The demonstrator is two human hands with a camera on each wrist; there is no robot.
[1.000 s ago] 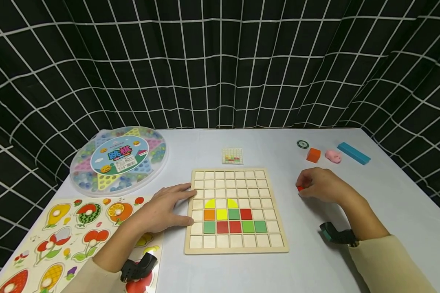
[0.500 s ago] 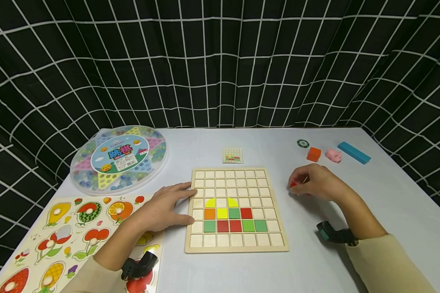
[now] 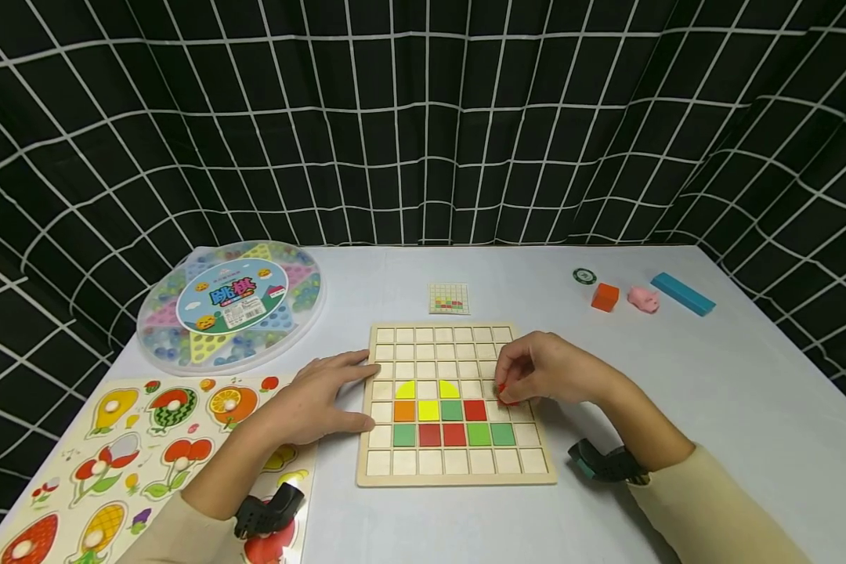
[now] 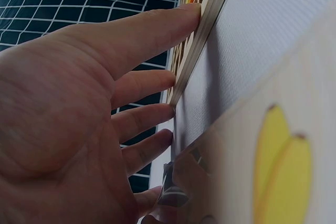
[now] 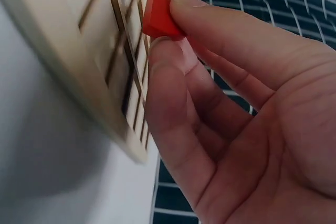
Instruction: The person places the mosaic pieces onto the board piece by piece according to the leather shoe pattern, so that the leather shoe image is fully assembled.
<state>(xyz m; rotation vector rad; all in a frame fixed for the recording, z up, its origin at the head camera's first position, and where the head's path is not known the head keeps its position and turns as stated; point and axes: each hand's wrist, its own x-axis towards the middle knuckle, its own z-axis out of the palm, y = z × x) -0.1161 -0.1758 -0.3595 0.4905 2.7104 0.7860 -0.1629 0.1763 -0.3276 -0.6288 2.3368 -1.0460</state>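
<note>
A wooden grid board (image 3: 457,479) lies in the middle of the table. Coloured tiles fill some of its cells: a green square (image 3: 504,435), a red square (image 3: 475,410), a yellow square (image 3: 428,410) and yellow quarter-rounds among them. My right hand (image 3: 553,368) pinches a small red tile (image 5: 160,17) between thumb and fingertips, close over the board's right side. With fingers spread and straight, my left hand (image 3: 317,403) rests at the board's left edge, its thumb and fingertips (image 4: 189,17) touching the wooden rim.
A small pattern card (image 3: 449,298) lies behind the board. At the left are a round Chinese checkers box (image 3: 229,305) and a fruit peg puzzle (image 3: 204,462). Back right hold a poker chip (image 3: 584,276), orange cube (image 3: 605,297), pink pig (image 3: 643,299) and blue block (image 3: 682,294).
My right hand has lifted the red tile from the table on the right and carried it left, over the board. My left hand has stayed in place.
</note>
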